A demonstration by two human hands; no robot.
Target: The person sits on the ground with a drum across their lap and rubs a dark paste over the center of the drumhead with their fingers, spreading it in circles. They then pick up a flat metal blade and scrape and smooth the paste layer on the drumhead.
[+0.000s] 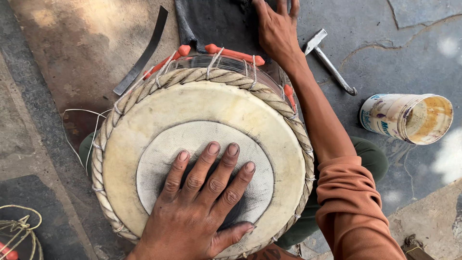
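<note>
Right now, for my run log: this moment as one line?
left hand flat on drum head | right hand on dark cloth | hammer, tin aside

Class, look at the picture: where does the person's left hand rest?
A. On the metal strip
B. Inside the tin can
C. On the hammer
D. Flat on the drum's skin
D: the left hand lies flat, fingers spread, on the grey centre patch of the drum skin, apart from the hammer, can and metal strip.
</note>
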